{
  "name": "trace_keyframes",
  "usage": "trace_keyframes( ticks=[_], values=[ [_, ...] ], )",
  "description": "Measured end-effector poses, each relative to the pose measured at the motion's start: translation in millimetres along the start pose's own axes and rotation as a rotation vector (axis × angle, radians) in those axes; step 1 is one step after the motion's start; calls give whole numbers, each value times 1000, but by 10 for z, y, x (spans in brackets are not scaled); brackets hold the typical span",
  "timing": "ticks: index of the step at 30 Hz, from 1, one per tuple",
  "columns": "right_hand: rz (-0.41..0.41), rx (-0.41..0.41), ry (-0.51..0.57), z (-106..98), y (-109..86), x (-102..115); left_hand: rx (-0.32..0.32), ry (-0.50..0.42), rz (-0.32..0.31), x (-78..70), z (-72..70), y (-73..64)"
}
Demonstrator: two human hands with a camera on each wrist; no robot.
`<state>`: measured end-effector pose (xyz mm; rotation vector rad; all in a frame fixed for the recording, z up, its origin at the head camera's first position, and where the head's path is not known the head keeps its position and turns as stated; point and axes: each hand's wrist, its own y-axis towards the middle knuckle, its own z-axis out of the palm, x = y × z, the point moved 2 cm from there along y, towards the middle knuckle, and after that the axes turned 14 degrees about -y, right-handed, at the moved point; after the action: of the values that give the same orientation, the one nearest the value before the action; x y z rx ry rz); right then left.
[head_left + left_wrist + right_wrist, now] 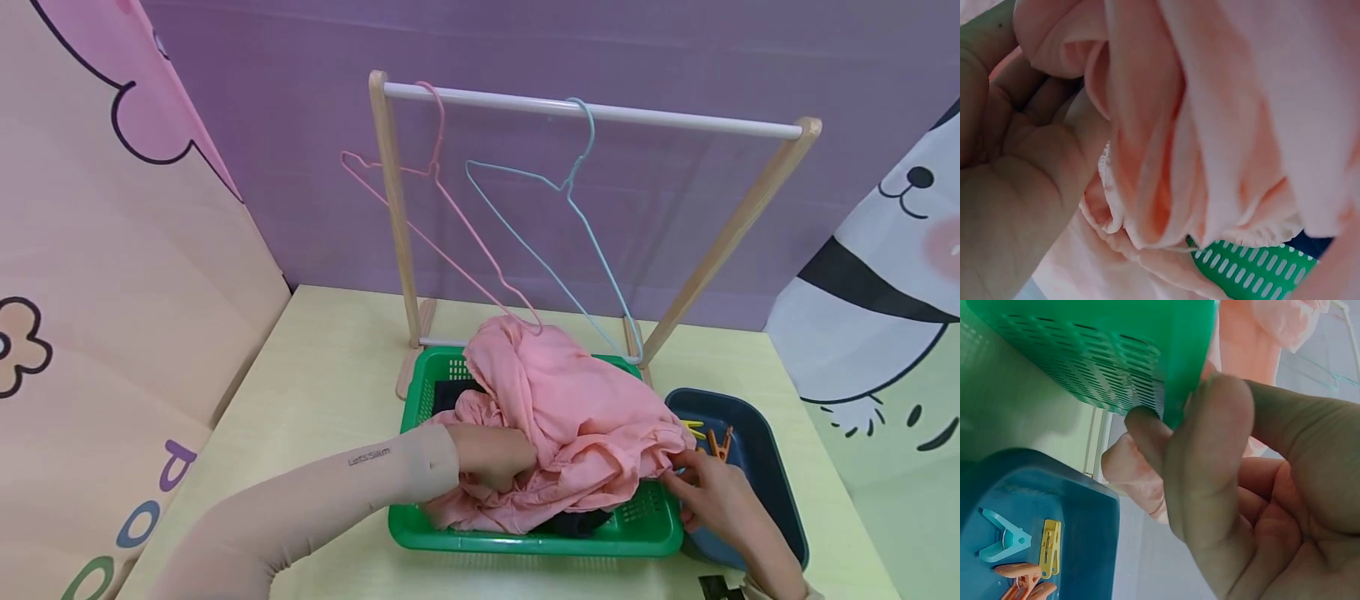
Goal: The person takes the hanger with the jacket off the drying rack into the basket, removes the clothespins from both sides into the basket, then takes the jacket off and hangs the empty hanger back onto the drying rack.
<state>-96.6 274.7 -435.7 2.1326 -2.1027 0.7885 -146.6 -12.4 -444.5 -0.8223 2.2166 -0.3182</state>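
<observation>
A crumpled pink garment point(577, 392) with a gathered edge lies heaped over the green basket point(540, 543). My left hand point(495, 457) is sunk into its folds on the left side. In the left wrist view, the fingers of that hand curl round the bunched pink cloth point(1147, 125), though the cloth hides their tips. At the basket's right rim, my right hand point(712, 496) pinches the garment's edge between thumb and fingers. The right wrist view shows this hand close against the basket's green corner point(1185, 356).
Behind the basket stands a wooden rack with a white rail point(675, 121). A pink hanger point(465, 221) and a light blue hanger point(592, 233) hang from it. A dark blue tray point(780, 483) with several clothespins point(1049, 547) sits at the right. Dark cloth point(573, 523) shows beneath the garment.
</observation>
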Motion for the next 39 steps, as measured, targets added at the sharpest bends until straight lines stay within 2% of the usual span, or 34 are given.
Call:
trace_keyframes(
  ticks=[5, 8, 10, 13, 15, 18, 22, 26, 28, 30, 33, 35, 37, 39],
  values=[
    [2, 2, 8, -8, -2, -5, 5, -35, 20, -27, -38, -137],
    [0, -4, 16, -5, -2, -13, 5, -116, 33, -63, -98, -270],
    [-4, -6, 19, -1, -3, -18, 5, -182, 45, -85, -164, -359],
    [3, -4, 25, 8, -3, -22, -18, -218, 87, -94, -301, -485],
    [9, -3, 25, 12, -3, -22, -52, -197, 137, -86, -415, -561],
    [14, -6, 26, 17, -1, -24, -144, -166, 188, -49, -600, -672],
    [16, -10, 27, 26, 2, -32, -297, -165, 186, 71, -824, -749],
    [16, -13, 25, 26, 1, -34, -447, -134, 109, 292, -991, -672],
    [19, -12, 25, 24, -2, -30, -497, -127, 86, 420, -1056, -582],
    [21, -13, 22, 26, -2, -30, -525, -117, 98, 523, -1122, -473],
    [21, -15, 23, 29, -2, -28, -538, -96, 139, 595, -1216, -327],
    [22, -17, 24, 32, 2, -28, -529, -114, 171, 602, -1269, -240],
    [13, -18, 22, 29, 3, -21, -511, -158, 166, 599, -1300, -173],
    [7, -19, 20, 25, 7, -12, -472, -252, 139, 584, -1316, -118]
  ],
)
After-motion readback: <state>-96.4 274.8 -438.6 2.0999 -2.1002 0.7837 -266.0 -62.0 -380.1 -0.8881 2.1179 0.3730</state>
